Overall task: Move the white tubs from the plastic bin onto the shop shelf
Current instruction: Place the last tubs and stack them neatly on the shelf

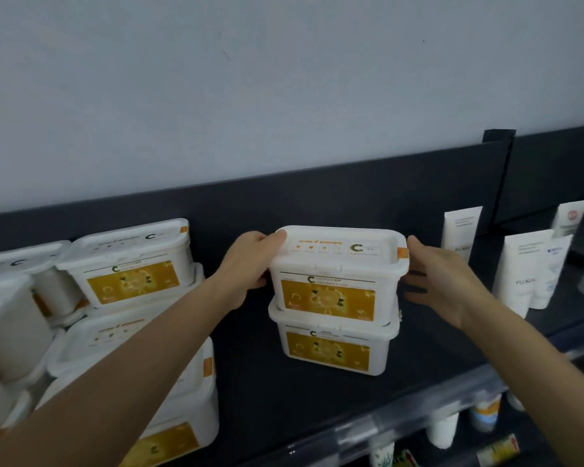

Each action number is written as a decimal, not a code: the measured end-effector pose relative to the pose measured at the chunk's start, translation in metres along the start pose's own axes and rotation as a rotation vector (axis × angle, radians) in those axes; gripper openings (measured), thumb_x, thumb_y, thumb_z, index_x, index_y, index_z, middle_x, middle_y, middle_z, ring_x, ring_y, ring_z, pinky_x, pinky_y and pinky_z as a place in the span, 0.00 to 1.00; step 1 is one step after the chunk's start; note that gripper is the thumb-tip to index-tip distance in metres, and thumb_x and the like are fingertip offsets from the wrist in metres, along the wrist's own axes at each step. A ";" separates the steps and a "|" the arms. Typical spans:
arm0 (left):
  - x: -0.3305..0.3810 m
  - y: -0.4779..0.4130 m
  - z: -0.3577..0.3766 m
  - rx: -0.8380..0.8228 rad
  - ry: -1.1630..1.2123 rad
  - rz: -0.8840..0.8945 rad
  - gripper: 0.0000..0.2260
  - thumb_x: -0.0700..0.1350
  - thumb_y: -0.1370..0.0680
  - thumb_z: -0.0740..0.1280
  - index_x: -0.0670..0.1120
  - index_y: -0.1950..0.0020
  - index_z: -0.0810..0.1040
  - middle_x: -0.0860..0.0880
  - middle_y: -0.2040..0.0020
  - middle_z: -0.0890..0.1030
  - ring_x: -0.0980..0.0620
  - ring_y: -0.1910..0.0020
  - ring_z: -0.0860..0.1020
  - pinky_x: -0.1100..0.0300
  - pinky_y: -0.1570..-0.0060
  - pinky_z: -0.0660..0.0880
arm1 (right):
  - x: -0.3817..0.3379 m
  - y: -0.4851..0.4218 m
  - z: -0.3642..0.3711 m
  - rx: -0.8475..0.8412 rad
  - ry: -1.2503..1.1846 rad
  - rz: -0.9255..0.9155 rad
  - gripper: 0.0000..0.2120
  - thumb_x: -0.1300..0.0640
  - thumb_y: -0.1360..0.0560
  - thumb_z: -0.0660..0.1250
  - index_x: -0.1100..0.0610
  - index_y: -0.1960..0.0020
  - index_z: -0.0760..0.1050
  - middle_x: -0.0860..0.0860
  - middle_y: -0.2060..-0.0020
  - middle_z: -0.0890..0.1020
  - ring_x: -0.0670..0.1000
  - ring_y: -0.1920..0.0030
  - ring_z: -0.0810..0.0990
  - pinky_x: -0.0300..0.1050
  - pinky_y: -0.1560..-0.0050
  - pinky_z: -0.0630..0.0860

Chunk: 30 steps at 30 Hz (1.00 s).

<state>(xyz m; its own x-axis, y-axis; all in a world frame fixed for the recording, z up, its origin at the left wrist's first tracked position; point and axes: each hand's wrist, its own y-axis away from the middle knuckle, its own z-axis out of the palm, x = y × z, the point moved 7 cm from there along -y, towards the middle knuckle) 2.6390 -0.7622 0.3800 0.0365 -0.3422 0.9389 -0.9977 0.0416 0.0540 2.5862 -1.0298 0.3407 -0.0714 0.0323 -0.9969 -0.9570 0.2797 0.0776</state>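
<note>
Far left, more stacked tubs (pixel 129 264) already sat on the shelf (pixel 435 348), some tilted and crowded together. The plastic bin wasn't in view. The left hand (pixel 250 264) gripped the left end of the upper tub (pixel 338 274), thumb hooked over the lid edge, fingers curled round the side. That tub sat on the lower tub (pixel 334 345) mid-shelf, labels facing near, roughly square but overhanging slightly to the left. The right hand (pixel 445 281) was open with fingers spread, holding nothing, just beside the tub's right end near the orange latch (pixel 402 253). I couldn't tell whether the fingertips touched. White tubes (pixel 526 274) stood further right, well apart from the stack. My read: this was the seating and alignment step, with placement nearly done. To do it well, bring the right palm flat onto the right end, squeeze lightly from both sides, and nudge the upper tub until its base drops inside the lower lid's rim. Keep the thumb off the latch so the lid doesn't pop. Release the left hand last, and only once nothing rocks. Risk: a one-sided push slides the whole stack right.
</note>
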 end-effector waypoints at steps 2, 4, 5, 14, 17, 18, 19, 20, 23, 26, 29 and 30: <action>-0.011 0.010 0.009 -0.071 0.110 -0.128 0.16 0.61 0.22 0.60 0.51 0.41 0.70 0.49 0.45 0.77 0.47 0.42 0.75 0.39 0.37 0.69 | 0.008 0.020 -0.002 -0.002 -0.005 0.040 0.21 0.44 0.21 0.60 0.54 0.34 0.73 0.55 0.34 0.75 0.60 0.36 0.74 0.64 0.37 0.70; -0.019 0.021 0.018 -0.148 0.194 -0.189 0.16 0.64 0.22 0.58 0.54 0.45 0.71 0.49 0.49 0.78 0.45 0.45 0.75 0.39 0.39 0.69 | 0.018 0.036 0.001 -0.041 -0.023 0.075 0.22 0.42 0.22 0.61 0.54 0.34 0.73 0.56 0.37 0.77 0.61 0.39 0.77 0.65 0.40 0.73; -0.021 0.026 0.021 -0.157 0.211 -0.197 0.16 0.64 0.22 0.57 0.54 0.48 0.73 0.49 0.51 0.79 0.47 0.48 0.76 0.40 0.42 0.70 | 0.020 0.043 0.005 -0.076 -0.024 0.076 0.21 0.42 0.23 0.61 0.53 0.37 0.75 0.56 0.41 0.80 0.60 0.42 0.79 0.64 0.42 0.75; -0.023 0.059 0.022 -0.123 0.274 -0.185 0.12 0.60 0.20 0.58 0.55 0.57 0.73 0.51 0.59 0.79 0.52 0.61 0.75 0.54 0.64 0.70 | 0.008 0.057 0.016 -0.103 -0.023 0.064 0.22 0.38 0.25 0.63 0.54 0.44 0.80 0.56 0.50 0.85 0.60 0.51 0.84 0.64 0.49 0.79; -0.031 0.062 0.019 -0.149 0.295 -0.217 0.12 0.62 0.21 0.58 0.55 0.53 0.74 0.49 0.54 0.80 0.48 0.52 0.76 0.41 0.44 0.71 | 0.005 0.057 0.015 -0.108 -0.004 0.070 0.23 0.37 0.26 0.65 0.55 0.45 0.80 0.57 0.50 0.85 0.61 0.50 0.84 0.67 0.48 0.78; -0.033 0.063 0.018 -0.151 0.284 -0.220 0.13 0.62 0.21 0.58 0.55 0.52 0.74 0.49 0.53 0.80 0.47 0.49 0.75 0.38 0.39 0.69 | 0.004 0.057 0.016 -0.109 0.002 0.074 0.23 0.37 0.27 0.65 0.55 0.45 0.80 0.57 0.50 0.85 0.62 0.50 0.83 0.67 0.47 0.77; -0.034 0.063 0.016 -0.152 0.271 -0.222 0.13 0.62 0.21 0.58 0.55 0.50 0.75 0.49 0.52 0.80 0.46 0.47 0.75 0.36 0.36 0.67 | 0.003 0.057 0.016 -0.109 0.008 0.077 0.23 0.37 0.27 0.65 0.55 0.45 0.80 0.57 0.51 0.85 0.62 0.50 0.83 0.68 0.47 0.77; -0.034 0.064 0.015 -0.150 0.261 -0.225 0.14 0.62 0.21 0.58 0.54 0.47 0.75 0.49 0.51 0.80 0.46 0.46 0.75 0.35 0.35 0.66 | 0.003 0.058 0.016 -0.110 0.015 0.080 0.23 0.38 0.27 0.65 0.56 0.45 0.80 0.57 0.51 0.85 0.62 0.50 0.83 0.68 0.47 0.77; -0.029 0.065 0.013 -0.132 0.237 -0.205 0.18 0.61 0.21 0.59 0.52 0.38 0.72 0.49 0.50 0.80 0.47 0.49 0.76 0.37 0.37 0.67 | 0.002 0.059 0.014 -0.112 0.039 0.088 0.24 0.38 0.27 0.66 0.57 0.45 0.80 0.57 0.51 0.85 0.62 0.50 0.84 0.67 0.46 0.77; -0.021 0.059 0.010 -0.058 0.210 -0.103 0.19 0.57 0.20 0.60 0.49 0.33 0.69 0.49 0.44 0.80 0.49 0.48 0.78 0.46 0.45 0.75 | -0.006 0.061 0.010 -0.055 0.035 0.016 0.18 0.43 0.23 0.62 0.56 0.46 0.79 0.55 0.50 0.85 0.57 0.48 0.83 0.62 0.41 0.75; -0.015 0.055 0.010 -0.018 0.206 -0.050 0.16 0.53 0.19 0.61 0.47 0.34 0.69 0.48 0.45 0.80 0.50 0.49 0.80 0.53 0.54 0.77 | -0.023 0.064 0.010 0.000 -0.004 -0.102 0.15 0.49 0.20 0.60 0.58 0.48 0.80 0.54 0.52 0.86 0.55 0.49 0.84 0.56 0.42 0.77; -0.015 0.054 0.010 -0.007 0.200 -0.046 0.15 0.52 0.19 0.61 0.47 0.35 0.70 0.48 0.46 0.80 0.49 0.50 0.80 0.52 0.53 0.78 | -0.026 0.065 0.011 0.002 0.014 -0.125 0.14 0.51 0.20 0.61 0.59 0.49 0.81 0.54 0.53 0.86 0.54 0.50 0.84 0.55 0.43 0.78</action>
<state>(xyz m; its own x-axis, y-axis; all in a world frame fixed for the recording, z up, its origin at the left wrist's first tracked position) 2.5838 -0.7644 0.3658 0.0932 -0.1510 0.9841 -0.9943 0.0368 0.0998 2.5291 -1.0022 0.3717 0.0449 -0.0169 -0.9989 -0.9580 0.2828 -0.0478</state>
